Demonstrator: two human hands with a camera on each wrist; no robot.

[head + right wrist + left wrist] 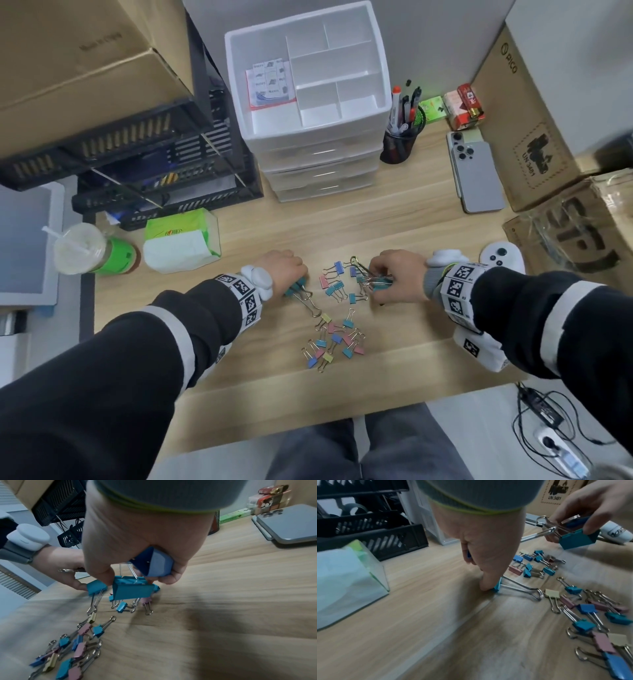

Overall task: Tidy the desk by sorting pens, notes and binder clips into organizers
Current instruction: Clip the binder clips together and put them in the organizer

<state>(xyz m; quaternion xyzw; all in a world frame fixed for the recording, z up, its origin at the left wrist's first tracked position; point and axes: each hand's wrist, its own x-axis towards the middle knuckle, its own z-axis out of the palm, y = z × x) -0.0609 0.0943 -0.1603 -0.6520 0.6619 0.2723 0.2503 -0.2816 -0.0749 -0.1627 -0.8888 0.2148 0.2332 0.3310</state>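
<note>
"PICO", "UN 3481" — cardboard box (pixel 520 137)

Light wood-grain desk (pixel 394 219) against a plain white wall (pixel 442 37), flanked by cardboard boxes (pixel 513 137), above a pale grey floor (pixel 479 428).

Small binder clips (pixel 337 322) are lying on the surface (pixel 394 219) between your hands. The drawer organizer (pixel 308 99) is standing behind them, the pen cup (pixel 399 145) sitting right of it.

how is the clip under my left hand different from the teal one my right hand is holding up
The left hand pins its large teal clip on the desk, wire handles lying flat; the right hand holds its big teal clip lifted clear, bunched with a blue clip. Both dwarf the small clips.
</note>
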